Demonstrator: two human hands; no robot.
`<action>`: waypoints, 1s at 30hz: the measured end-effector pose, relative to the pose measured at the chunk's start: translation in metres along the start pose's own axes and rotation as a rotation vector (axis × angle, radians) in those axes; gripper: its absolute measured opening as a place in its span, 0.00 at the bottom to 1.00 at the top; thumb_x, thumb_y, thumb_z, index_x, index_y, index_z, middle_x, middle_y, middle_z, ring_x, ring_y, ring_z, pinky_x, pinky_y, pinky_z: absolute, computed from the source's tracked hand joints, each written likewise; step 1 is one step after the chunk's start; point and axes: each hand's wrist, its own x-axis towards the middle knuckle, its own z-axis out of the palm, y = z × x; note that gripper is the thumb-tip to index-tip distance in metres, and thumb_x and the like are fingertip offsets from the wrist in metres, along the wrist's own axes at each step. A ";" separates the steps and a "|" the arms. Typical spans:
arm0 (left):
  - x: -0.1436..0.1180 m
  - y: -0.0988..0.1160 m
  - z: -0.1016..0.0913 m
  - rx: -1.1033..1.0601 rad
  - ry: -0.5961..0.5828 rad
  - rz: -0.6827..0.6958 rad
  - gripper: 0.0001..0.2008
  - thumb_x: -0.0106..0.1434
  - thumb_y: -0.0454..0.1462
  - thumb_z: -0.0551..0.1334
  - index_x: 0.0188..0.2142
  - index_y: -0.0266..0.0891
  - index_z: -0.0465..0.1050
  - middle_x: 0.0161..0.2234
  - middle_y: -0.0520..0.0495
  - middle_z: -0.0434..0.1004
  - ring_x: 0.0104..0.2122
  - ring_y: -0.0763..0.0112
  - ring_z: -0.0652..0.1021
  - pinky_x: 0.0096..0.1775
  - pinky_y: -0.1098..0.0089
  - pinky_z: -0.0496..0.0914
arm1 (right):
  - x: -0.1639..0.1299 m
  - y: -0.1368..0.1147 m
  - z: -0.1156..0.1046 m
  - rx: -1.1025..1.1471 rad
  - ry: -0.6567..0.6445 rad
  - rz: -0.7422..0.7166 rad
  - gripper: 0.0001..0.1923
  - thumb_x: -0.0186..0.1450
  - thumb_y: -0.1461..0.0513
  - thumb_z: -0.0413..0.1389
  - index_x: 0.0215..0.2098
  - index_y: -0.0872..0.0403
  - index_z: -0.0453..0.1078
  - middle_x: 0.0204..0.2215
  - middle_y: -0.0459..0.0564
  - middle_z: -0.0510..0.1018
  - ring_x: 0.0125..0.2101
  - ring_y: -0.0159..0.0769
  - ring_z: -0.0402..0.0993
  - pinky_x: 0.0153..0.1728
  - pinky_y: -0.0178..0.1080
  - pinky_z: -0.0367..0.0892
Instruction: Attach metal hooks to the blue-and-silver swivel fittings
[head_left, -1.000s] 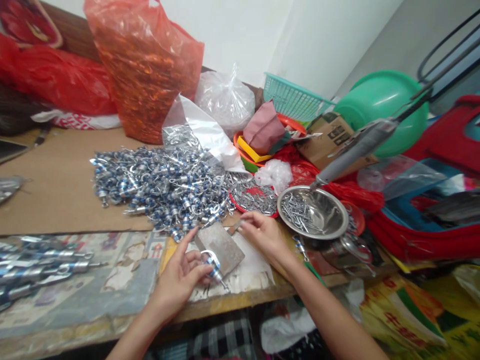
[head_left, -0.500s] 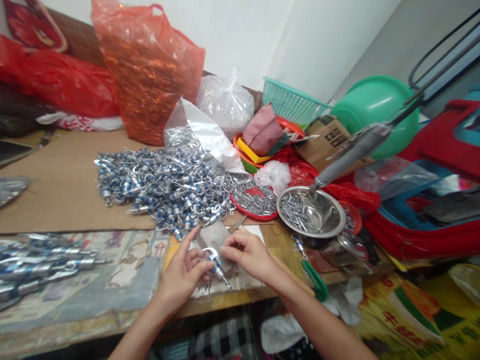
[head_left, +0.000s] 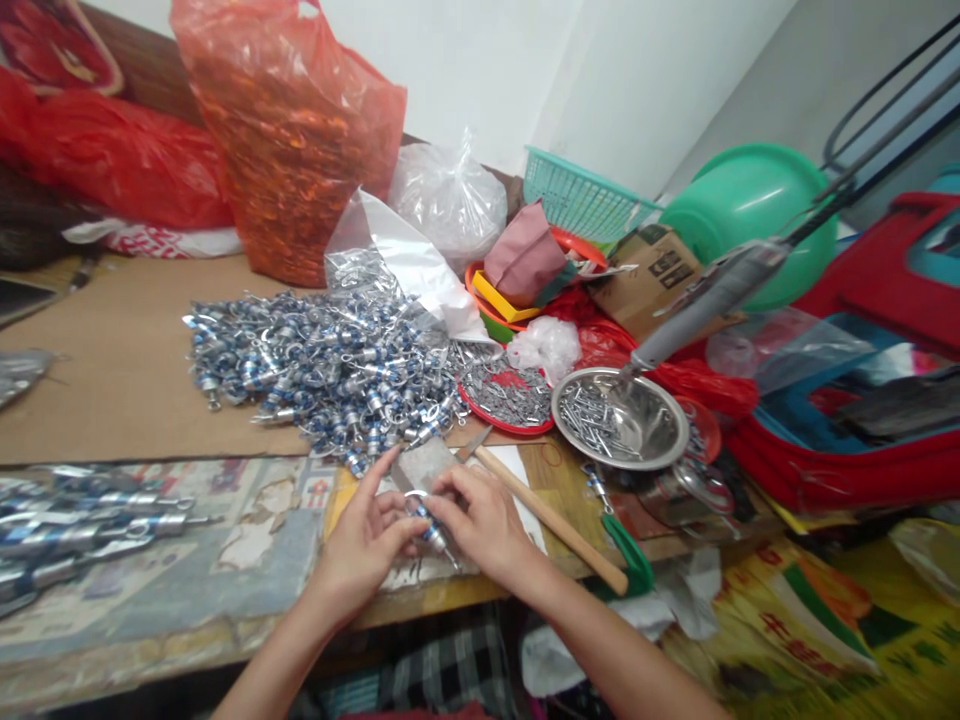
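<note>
Item: my left hand (head_left: 367,545) and right hand (head_left: 480,520) were bare; forearms unsleeved, no rings, watch or gloves seen.

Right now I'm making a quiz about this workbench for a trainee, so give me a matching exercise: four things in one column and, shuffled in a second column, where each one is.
Things:
1. small blue-and-silver part
2. steel bowl
3. wooden-handled hammer
4. orange plastic bag

Places:
A. standing at the back, behind the heap of silver parts
B. lying on the bench just right of the right hand
C. pinched between the left hand and the right hand
D. right of the red tray, with loose metal pins in it

Pairs: 1-C, 2-D, 3-B, 4-A
</note>
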 end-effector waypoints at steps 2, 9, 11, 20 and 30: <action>0.000 0.000 0.000 0.016 0.008 0.003 0.44 0.47 0.34 0.64 0.59 0.42 0.42 0.24 0.57 0.67 0.22 0.76 0.70 0.22 0.75 0.68 | -0.001 0.013 -0.009 0.110 0.105 0.026 0.05 0.62 0.62 0.48 0.32 0.54 0.65 0.27 0.44 0.71 0.29 0.31 0.67 0.30 0.32 0.61; -0.001 -0.001 0.000 0.025 0.021 0.011 0.42 0.47 0.33 0.64 0.59 0.43 0.44 0.24 0.56 0.67 0.22 0.76 0.69 0.21 0.77 0.67 | -0.027 0.081 -0.039 -0.439 0.040 0.174 0.13 0.59 0.60 0.52 0.41 0.55 0.65 0.34 0.52 0.71 0.36 0.42 0.69 0.36 0.42 0.63; 0.000 -0.002 0.000 0.022 0.018 0.012 0.42 0.47 0.34 0.64 0.59 0.43 0.44 0.24 0.56 0.67 0.22 0.76 0.69 0.21 0.77 0.66 | -0.032 0.088 -0.040 -0.431 -0.006 0.224 0.10 0.60 0.60 0.50 0.39 0.55 0.66 0.32 0.51 0.71 0.34 0.40 0.70 0.34 0.40 0.64; 0.002 -0.001 0.000 0.013 0.027 0.019 0.43 0.46 0.34 0.65 0.59 0.41 0.44 0.23 0.56 0.69 0.22 0.76 0.71 0.23 0.75 0.67 | -0.061 0.018 -0.064 -0.211 0.164 -0.204 0.23 0.63 0.67 0.48 0.55 0.47 0.57 0.42 0.49 0.72 0.41 0.34 0.70 0.39 0.34 0.65; 0.000 0.000 0.001 0.017 0.027 0.034 0.45 0.46 0.34 0.65 0.59 0.41 0.41 0.22 0.57 0.69 0.21 0.75 0.72 0.24 0.74 0.69 | -0.078 0.013 -0.049 -0.399 0.090 -0.154 0.26 0.62 0.70 0.44 0.56 0.45 0.57 0.37 0.50 0.75 0.35 0.36 0.72 0.33 0.35 0.67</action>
